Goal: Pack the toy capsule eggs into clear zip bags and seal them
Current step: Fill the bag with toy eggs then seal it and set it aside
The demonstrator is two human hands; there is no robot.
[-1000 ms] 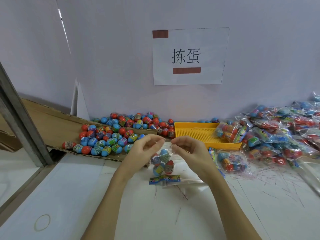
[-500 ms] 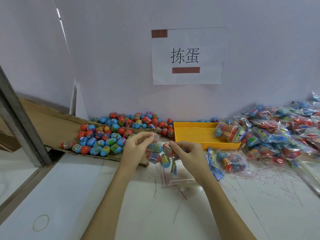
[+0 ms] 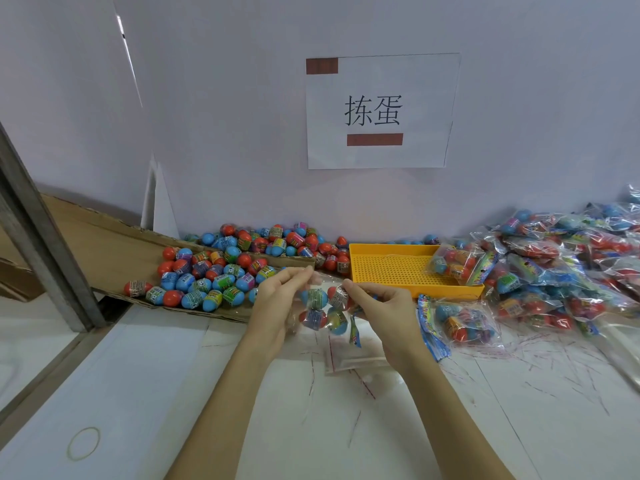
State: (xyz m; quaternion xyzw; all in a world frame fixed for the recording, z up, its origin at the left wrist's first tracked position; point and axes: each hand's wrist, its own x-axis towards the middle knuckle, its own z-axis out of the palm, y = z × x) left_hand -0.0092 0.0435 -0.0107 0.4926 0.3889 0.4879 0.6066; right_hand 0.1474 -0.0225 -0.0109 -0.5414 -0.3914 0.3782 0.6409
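A clear zip bag (image 3: 320,311) with several red and blue capsule eggs and a small printed packet hangs just above the white table between my hands. My left hand (image 3: 277,299) pinches the bag's top edge at its left end. My right hand (image 3: 377,303) pinches the top edge at its right end. Loose red, blue and green capsule eggs (image 3: 221,271) lie in a heap on brown cardboard behind my left hand. An empty clear zip bag (image 3: 349,358) lies flat on the table under my right wrist.
A yellow perforated tray (image 3: 391,271) stands behind my right hand with one filled bag (image 3: 457,265) leaning in it. Many filled bags (image 3: 561,271) pile up at the right, one (image 3: 464,322) beside my right hand. A paper sign (image 3: 377,110) hangs on the wall. A metal post (image 3: 45,251) stands left.
The bag of eggs has been lifted off the table and now hangs between both hands. My hands rose slightly and shifted a little toward the back.
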